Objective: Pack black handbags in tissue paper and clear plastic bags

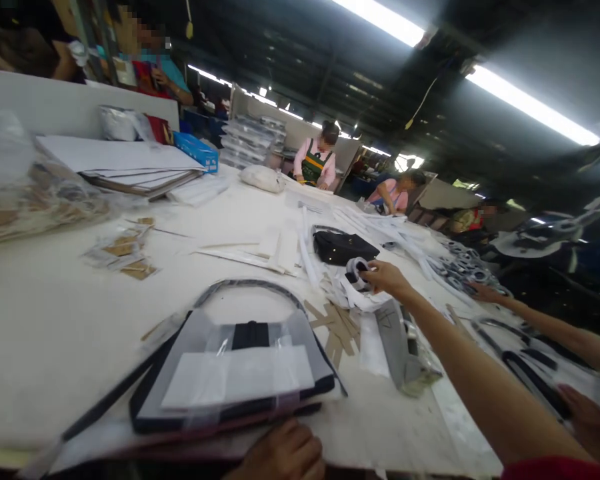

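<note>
In front of me a grey and black handbag (195,320) lies on the table, its curved handle pointing away. A white sheet (240,377) and clear plastic cover its front. At the table's near edge, just below the bag, is my left hand (287,450) with curled fingers; whatever they hold, if anything, is hidden. My right hand (385,277) reaches out to the right, its fingers closed on a rolled white strip (356,268). A small black bag (343,247) stands just behind that roll. Brown card strips (336,327) lie below it.
A grey stand-like piece (394,340) sits under my right forearm. At right, a co-worker's hand (487,293) is by many grey rolls (467,267). Card sheets (125,160), a blue box (196,151) and plastic-wrapped pieces (40,200) lie at left. Other people work across the table.
</note>
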{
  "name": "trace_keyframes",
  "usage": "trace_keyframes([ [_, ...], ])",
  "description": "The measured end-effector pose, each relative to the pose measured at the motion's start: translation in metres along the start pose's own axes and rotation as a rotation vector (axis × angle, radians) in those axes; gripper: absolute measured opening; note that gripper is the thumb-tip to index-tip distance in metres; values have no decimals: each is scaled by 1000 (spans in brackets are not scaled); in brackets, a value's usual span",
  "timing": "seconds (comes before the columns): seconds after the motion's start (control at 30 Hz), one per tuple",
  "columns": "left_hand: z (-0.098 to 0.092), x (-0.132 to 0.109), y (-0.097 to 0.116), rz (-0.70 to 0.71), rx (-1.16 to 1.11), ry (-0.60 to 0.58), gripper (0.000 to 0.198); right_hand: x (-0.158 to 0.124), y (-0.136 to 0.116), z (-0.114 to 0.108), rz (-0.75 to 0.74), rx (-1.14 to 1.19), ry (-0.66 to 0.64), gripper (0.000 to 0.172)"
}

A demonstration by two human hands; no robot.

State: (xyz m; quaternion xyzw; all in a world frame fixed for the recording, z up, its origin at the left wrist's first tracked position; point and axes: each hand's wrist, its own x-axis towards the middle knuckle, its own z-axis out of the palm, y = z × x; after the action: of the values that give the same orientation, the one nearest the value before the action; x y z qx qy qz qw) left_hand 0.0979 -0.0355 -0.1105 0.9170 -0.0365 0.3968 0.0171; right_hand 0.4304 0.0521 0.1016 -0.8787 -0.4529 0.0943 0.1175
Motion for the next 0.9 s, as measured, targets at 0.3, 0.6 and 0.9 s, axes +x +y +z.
trace_keyframes([
  [0.3,-109,3,4,-172,-129,-190,8,-65,-143,75,-71,322,-463,22],
  [0.6,-222,-39,-91,-745,57,4,19,-62,-210,125,-306,-95,-499,44],
  [0.9,-203,-52,-212,-1221,-41,-265,24,-50,-245,175,-1364,-350,-105,44],
])
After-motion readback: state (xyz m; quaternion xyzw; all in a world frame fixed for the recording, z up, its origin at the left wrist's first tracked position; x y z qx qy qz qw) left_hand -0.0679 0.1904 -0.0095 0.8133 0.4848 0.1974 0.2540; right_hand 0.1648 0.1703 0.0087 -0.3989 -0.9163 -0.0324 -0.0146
